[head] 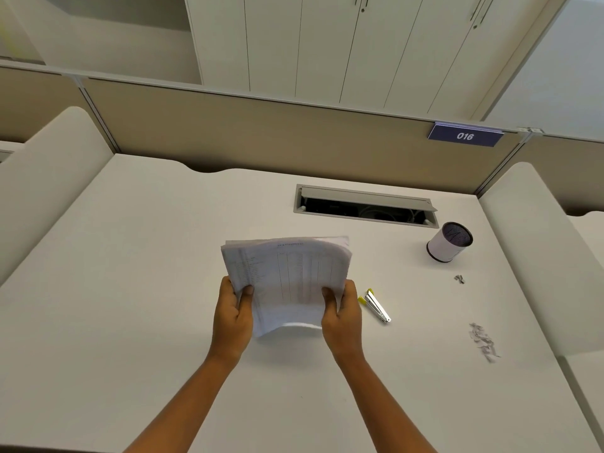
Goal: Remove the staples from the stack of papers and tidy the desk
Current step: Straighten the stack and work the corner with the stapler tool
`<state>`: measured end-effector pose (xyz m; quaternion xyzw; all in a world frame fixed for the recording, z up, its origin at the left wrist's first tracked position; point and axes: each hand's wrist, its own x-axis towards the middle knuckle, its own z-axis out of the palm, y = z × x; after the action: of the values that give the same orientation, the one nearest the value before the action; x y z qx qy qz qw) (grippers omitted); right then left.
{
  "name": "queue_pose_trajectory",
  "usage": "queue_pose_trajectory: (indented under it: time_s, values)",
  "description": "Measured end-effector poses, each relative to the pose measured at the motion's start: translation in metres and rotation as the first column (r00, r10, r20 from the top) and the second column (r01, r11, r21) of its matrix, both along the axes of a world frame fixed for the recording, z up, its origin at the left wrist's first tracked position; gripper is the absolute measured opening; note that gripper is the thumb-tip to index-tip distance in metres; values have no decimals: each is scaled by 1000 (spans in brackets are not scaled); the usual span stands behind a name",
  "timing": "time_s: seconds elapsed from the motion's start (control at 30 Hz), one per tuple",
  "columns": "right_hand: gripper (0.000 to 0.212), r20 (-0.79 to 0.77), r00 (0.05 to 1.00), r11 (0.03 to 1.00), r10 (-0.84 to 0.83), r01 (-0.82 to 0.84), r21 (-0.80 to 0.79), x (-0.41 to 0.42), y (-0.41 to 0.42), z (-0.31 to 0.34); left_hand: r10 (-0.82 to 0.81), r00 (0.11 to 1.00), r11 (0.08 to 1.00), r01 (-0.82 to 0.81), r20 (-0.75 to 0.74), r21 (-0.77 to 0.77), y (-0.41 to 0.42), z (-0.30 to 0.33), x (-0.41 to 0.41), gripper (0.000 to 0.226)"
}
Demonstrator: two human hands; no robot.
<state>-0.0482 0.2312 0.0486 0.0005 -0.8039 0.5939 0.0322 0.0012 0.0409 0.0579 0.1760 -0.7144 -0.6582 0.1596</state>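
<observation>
A stack of printed papers (287, 279) is held up above the white desk (137, 289), bowed between both hands. My left hand (232, 317) grips its left edge, thumb on the top sheet. My right hand (341, 317) grips the right edge the same way. A yellow and silver staple remover (376, 305) lies flat on the desk just right of my right hand. A heap of pulled staples and paper bits (484, 342) sits further right, and a few loose staples (460, 278) lie beyond it.
A white pen cup with a dark mesh inside (448, 242) stands at the right rear. An open cable hatch (366, 206) is set in the desk behind the papers. Beige partitions (261, 135) and padded side walls (536, 250) enclose the desk.
</observation>
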Motion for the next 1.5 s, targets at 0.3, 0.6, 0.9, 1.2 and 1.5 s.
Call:
queue_pose_trajectory:
  time_s: [0.3, 0.6, 0.9, 1.2, 1.5]
  values:
    - [10, 71, 886, 797, 458, -445, 409, -46, 24, 55, -215, 977, 953, 210, -1, 217, -79, 26, 25, 41]
    - [9, 160, 784, 602, 600, -574, 555, -48, -1, 66, -323, 893, 915, 379, 313, -137, -72, 23, 23, 12]
    - [62, 260, 920, 893, 294, -361, 268, -46, 66, 24, -70, 962, 996, 82, 265, -35, -80, 7, 43, 19]
    - [17, 352, 914, 960, 204, -116, -255, -7, 53, -14, 19, 973, 999, -26, 229, 27, -64, -3, 40, 16]
    - [26, 64, 994, 995, -85, 88, -40, 15, 37, -30, 75, 990, 996, -79, 123, 27, -44, -17, 31, 24]
